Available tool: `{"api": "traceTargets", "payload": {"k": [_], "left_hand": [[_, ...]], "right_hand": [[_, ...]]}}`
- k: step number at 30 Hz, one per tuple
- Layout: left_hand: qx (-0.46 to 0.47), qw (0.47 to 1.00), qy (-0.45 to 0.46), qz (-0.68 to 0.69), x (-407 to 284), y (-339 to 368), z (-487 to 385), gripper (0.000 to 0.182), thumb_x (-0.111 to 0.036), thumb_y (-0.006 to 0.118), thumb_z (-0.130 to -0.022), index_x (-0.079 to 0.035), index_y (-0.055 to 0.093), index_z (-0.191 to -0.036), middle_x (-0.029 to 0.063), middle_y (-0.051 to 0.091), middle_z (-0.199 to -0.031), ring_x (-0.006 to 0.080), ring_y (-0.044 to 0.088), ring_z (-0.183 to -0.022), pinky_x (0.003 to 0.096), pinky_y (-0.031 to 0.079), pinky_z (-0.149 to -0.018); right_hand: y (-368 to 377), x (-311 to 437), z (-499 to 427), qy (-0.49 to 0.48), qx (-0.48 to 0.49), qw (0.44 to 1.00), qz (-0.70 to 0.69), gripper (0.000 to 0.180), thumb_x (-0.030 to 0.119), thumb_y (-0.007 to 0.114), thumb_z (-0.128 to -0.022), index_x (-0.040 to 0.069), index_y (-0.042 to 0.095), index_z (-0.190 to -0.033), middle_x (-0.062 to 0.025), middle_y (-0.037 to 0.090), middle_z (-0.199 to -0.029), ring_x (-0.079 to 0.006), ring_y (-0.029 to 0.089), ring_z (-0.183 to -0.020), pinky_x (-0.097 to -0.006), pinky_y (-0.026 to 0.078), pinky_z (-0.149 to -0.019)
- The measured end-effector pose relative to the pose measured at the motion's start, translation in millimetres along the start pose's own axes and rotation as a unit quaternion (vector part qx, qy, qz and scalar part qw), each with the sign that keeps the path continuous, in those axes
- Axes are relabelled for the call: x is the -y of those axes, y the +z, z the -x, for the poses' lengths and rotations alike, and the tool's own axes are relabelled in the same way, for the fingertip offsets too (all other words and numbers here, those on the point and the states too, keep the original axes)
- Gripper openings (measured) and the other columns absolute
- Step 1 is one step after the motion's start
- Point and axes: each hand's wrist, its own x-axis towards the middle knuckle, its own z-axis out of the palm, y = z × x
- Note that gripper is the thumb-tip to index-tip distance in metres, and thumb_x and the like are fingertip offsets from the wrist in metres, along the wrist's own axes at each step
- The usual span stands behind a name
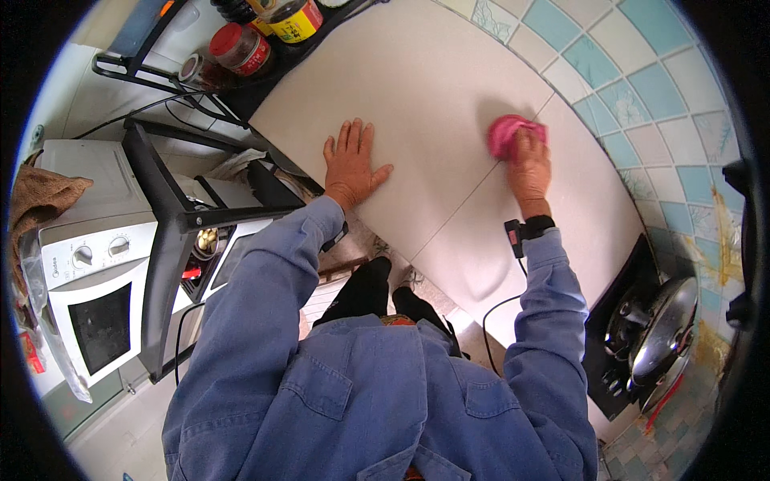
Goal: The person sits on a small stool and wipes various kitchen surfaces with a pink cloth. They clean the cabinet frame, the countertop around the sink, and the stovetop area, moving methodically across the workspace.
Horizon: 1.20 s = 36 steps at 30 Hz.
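Observation:
A bunched pink cloth [504, 136] lies under my right hand [529, 165], pressed against the pale tiled countertop [421, 108]. My fingers curl over the cloth and hide part of it; its edge is slightly blurred. To the left, my left hand [354, 159] rests palm down near the counter's front edge, fingers apart, holding nothing. A dark seam between two counter slabs runs diagonally and passes beneath the cloth. Each wrist wears a dark band, and a cable hangs from the device at the right one.
Jars [240, 49] and a yellow-labelled bottle [292, 21] stand at the back left. A black metal rack [180, 210] and a white Midea microwave [99, 300] are on my left. At right, a lidded metal pan [665, 330] sits on a black stove [619, 300] beside the tiled wall [649, 108].

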Motion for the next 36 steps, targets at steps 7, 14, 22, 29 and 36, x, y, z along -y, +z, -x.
{"api": "traceTargets", "payload": {"k": [7, 14, 22, 29, 36], "left_hand": [[0.010, 1.000, -0.002, 0.023, -0.1, -8.3, -1.0, 0.092, -0.057, 0.060, -0.090, -0.004, 0.028, -0.158, 0.0216, 0.022, -0.165, 0.0396, 0.017, -0.153, 0.0633, 0.012, -0.118], [0.021, 0.998, -0.005, 0.063, 2.5, -15.6, -3.5, 0.096, -0.055, 0.065, -0.086, -0.002, 0.029, -0.158, 0.0234, 0.022, -0.164, 0.0415, 0.019, -0.153, 0.0657, 0.012, -0.117], [0.037, 0.994, -0.002, 0.100, 8.9, -13.3, -4.8, 0.099, -0.055, 0.067, -0.085, -0.002, 0.027, -0.158, 0.0236, 0.021, -0.164, 0.0421, 0.017, -0.153, 0.0667, 0.011, -0.117], [0.042, 0.990, -0.013, 0.135, 11.5, -13.5, -4.5, 0.102, -0.052, 0.072, -0.081, -0.005, 0.026, -0.159, 0.0211, 0.020, -0.166, 0.0401, 0.014, -0.154, 0.0655, 0.010, -0.119], [0.042, 0.988, -0.020, 0.150, 11.2, -20.5, -3.2, 0.097, -0.051, 0.071, -0.080, -0.003, 0.033, -0.156, 0.0228, 0.022, -0.165, 0.0390, 0.015, -0.155, 0.0661, 0.010, -0.119]], "right_hand": [[48.4, 22.4, -69.9, 0.129, 0.060, 0.990, 0.004, 0.059, 0.008, 0.066, -0.081, 0.011, 0.052, -0.138, -0.0188, 0.060, -0.129, -0.0413, 0.056, -0.121, -0.0537, 0.043, -0.108], [60.5, 101.9, -95.7, -0.115, 0.056, 0.989, -0.077, 0.047, 0.007, 0.060, -0.085, 0.013, 0.057, -0.132, -0.0134, 0.057, -0.135, -0.0369, 0.059, -0.115, -0.0484, 0.057, -0.082], [128.0, 50.8, -210.0, -0.028, 0.016, 0.998, 0.048, 0.054, 0.005, 0.065, -0.082, 0.013, 0.055, -0.135, -0.0172, 0.057, -0.135, -0.0440, 0.054, -0.122, -0.0506, 0.053, -0.096], [170.0, 117.6, -292.5, -0.020, 0.061, 0.997, -0.048, 0.058, 0.012, 0.071, -0.080, 0.016, 0.053, -0.135, -0.0174, 0.056, -0.139, -0.0410, 0.055, -0.125, -0.0532, 0.047, -0.101], [151.2, 256.4, -254.2, -0.138, 0.145, 0.974, -0.107, 0.054, 0.012, 0.069, -0.083, 0.017, 0.057, -0.136, -0.0136, 0.055, -0.142, -0.0410, 0.056, -0.124, -0.0503, 0.053, -0.099]]}}
